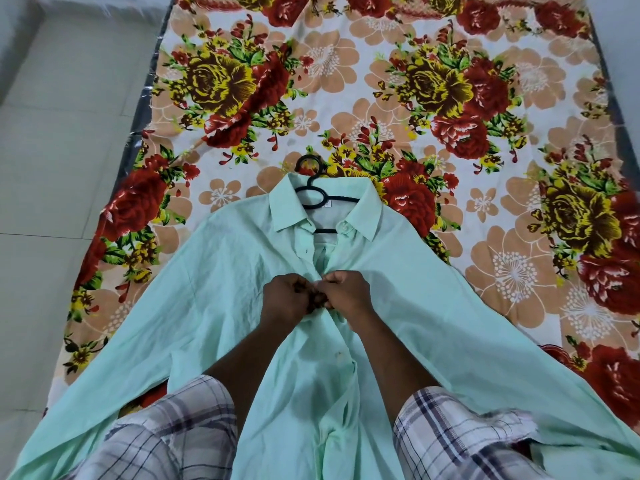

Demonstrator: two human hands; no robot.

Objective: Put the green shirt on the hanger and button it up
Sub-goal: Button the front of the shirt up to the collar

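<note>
Low in the frame, 2 plaid sleeves (pixel 180 424) lead up to the left hand (pixel 289 297) and right hand (pixel 346 292), knuckles touching at centre, each grip pinched tight on a placket edge of the green shirt (pixel 221 306), likely to work a button through. The shirt lies lengthwise on the floral bedsheet (pixel 415 81), collar pointing up-frame, black hanger (pixel 313 188) inside it.

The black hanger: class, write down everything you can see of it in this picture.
The black hanger looks like thin plastic. It lies flat on the floral bedsheet, inside the green shirt. Only its round hook, beyond the collar, and part of its neck and bar in the open collar show; the shoulders are hidden under the cloth. Neither hand touches it.
</note>
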